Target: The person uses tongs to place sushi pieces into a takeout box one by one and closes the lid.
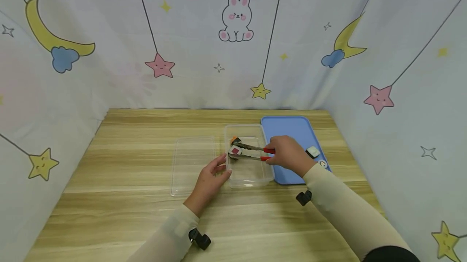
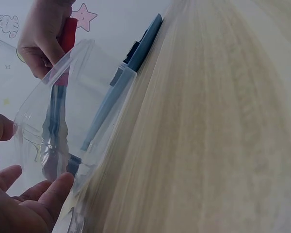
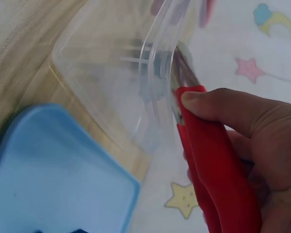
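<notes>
Head view: printed cloth (image 1: pixel 197 51) behind wooden table (image 1: pixel 138 164); right hand (image 1: pixel 288 154) grips tongs (image 1: pixel 251 147); left hand (image 1: pixel 211 176), fingers extended, touches box (image 1: pixel 251 175)

Head view sits high and farthest off, facing forward and down over the wooden table (image 1: pixel 138 156) to the patterned curtain (image 1: pixel 197 31). Left wrist view is close, low and rolled sideways, facing past the left hand (image 2: pixel 26 204) at the clear container (image 2: pixel 109 73); right wrist view, close behind the tongs (image 3: pixel 216 160), also rolled, shares container, tongs and blue tray (image 3: pixel 68 170) with it.
</notes>
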The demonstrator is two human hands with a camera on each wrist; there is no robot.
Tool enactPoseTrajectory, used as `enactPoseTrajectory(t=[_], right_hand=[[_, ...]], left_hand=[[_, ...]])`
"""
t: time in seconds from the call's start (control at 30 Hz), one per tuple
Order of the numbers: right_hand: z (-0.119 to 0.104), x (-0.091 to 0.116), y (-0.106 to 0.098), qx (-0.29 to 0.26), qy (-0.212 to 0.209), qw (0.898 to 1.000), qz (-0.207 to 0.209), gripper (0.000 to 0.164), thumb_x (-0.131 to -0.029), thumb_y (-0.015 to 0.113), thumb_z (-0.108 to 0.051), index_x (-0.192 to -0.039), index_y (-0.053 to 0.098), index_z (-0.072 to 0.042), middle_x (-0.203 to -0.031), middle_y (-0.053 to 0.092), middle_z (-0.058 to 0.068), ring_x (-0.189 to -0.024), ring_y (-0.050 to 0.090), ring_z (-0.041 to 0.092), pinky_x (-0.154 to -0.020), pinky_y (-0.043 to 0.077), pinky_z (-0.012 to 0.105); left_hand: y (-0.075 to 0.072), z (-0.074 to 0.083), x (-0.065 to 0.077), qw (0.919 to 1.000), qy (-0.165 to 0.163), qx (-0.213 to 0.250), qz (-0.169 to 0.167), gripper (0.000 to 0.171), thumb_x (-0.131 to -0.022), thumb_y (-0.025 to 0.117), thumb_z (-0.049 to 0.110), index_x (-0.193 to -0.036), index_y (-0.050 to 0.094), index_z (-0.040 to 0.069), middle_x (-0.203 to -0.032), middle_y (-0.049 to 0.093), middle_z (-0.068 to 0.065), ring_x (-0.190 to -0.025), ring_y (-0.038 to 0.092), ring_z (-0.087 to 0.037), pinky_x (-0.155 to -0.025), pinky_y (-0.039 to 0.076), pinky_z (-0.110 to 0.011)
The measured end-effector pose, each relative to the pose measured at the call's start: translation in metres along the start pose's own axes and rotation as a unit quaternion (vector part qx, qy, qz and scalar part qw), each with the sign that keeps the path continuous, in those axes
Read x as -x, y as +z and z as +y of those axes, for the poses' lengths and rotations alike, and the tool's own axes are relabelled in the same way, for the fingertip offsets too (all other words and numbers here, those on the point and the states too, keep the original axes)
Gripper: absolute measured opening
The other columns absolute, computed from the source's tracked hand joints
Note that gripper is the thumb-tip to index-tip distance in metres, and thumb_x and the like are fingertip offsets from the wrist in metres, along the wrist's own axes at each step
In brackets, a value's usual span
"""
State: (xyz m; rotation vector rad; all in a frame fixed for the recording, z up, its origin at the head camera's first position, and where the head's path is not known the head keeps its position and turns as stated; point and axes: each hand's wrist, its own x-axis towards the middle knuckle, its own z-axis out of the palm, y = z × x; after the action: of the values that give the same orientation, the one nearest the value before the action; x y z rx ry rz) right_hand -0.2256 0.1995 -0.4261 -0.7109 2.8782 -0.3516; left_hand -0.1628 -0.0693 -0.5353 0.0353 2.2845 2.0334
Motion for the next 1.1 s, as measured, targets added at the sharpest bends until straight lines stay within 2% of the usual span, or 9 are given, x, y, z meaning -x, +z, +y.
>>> enactPoseTrajectory(t=[0.13,0.43,0.53,0.63,0.73,0.87,1.0,1.1], right_hand=[[-0.003,-0.007,0.002,0.02,-0.01,1.0,-0.009,0.032,-0.082,0.089,-0.025,-0.109,0.081,-0.008,-0.09,0.066,0.003,-0.075,0.057,0.014,-0.066,0.052,0.031],[-0.002,-0.008,0.003,0.007,0.004,1.0,-0.025,0.033,-0.083,0.088,-0.027,-0.109,0.08,-0.009,-0.092,0.065,0.004,-0.075,0.056,0.016,-0.067,0.051,0.034],[0.003,-0.004,0.0,-0.015,0.012,1.0,-0.015,0.037,-0.083,0.088,-0.029,-0.112,0.08,-0.01,-0.09,0.063,0.001,-0.075,0.056,0.016,-0.066,0.05,0.033],[0.013,0.002,-0.009,-0.051,0.028,0.998,0.017,0.045,-0.083,0.089,-0.03,-0.12,0.077,-0.009,-0.092,0.062,0.0,-0.078,0.057,0.018,-0.067,0.051,0.034],[0.03,0.011,-0.022,-0.078,0.058,0.994,0.056,0.055,-0.084,0.088,-0.032,-0.13,0.073,-0.006,-0.099,0.064,0.005,-0.085,0.06,0.023,-0.071,0.054,0.037],[0.064,0.029,-0.036,-0.08,0.1,0.988,0.092,0.059,-0.086,0.086,-0.032,-0.134,0.069,-0.002,-0.113,0.067,0.018,-0.095,0.062,0.033,-0.077,0.057,0.046],[0.103,0.059,-0.036,-0.076,0.144,0.982,0.098,0.061,-0.086,0.086,-0.035,-0.132,0.069,0.001,-0.107,0.068,0.019,-0.091,0.062,0.033,-0.074,0.056,0.045],[0.127,0.081,-0.03,-0.08,0.187,0.976,0.075,0.063,-0.085,0.085,-0.036,-0.131,0.069,0.004,-0.103,0.067,0.017,-0.086,0.06,0.029,-0.069,0.053,0.04]], left_hand=[[0.001,-0.001,0.0,1.0,0.001,0.006,-0.006,0.059,-0.095,0.076,0.013,-0.15,0.055,0.012,-0.143,0.061,-0.013,-0.127,0.063,-0.031,-0.098,0.055,-0.044],[-0.001,-0.002,0.002,1.0,0.008,0.003,0.002,0.058,-0.095,0.075,0.011,-0.149,0.056,0.009,-0.142,0.061,-0.016,-0.126,0.063,-0.033,-0.098,0.054,-0.046],[-0.001,0.004,0.004,0.9999,0.003,0.009,0.003,0.059,-0.094,0.075,0.007,-0.15,0.055,0.007,-0.144,0.059,-0.019,-0.127,0.061,-0.036,-0.099,0.052,-0.05],[-0.002,0.003,0.003,1.0,0.002,0.008,0.004,0.06,-0.095,0.074,0.007,-0.15,0.054,0.006,-0.145,0.058,-0.02,-0.128,0.061,-0.037,-0.1,0.052,-0.052],[-0.003,-0.001,0.0,1.0,0.002,0.001,0.003,0.06,-0.095,0.074,0.008,-0.151,0.053,0.007,-0.145,0.058,-0.019,-0.128,0.061,-0.036,-0.101,0.051,-0.051],[-0.005,-0.002,-0.001,1.0,0.002,-0.003,0.004,0.059,-0.095,0.075,0.011,-0.151,0.055,0.011,-0.144,0.06,-0.015,-0.128,0.062,-0.033,-0.102,0.052,-0.049],[-0.004,-0.003,-0.001,1.0,-0.001,-0.002,0.004,0.059,-0.095,0.076,0.013,-0.15,0.056,0.013,-0.143,0.061,-0.013,-0.127,0.062,-0.032,-0.101,0.052,-0.049],[-0.003,-0.002,0.0,1.0,-0.007,-0.002,0.001,0.059,-0.095,0.076,0.014,-0.15,0.056,0.015,-0.143,0.061,-0.012,-0.127,0.062,-0.031,-0.102,0.052,-0.049]])
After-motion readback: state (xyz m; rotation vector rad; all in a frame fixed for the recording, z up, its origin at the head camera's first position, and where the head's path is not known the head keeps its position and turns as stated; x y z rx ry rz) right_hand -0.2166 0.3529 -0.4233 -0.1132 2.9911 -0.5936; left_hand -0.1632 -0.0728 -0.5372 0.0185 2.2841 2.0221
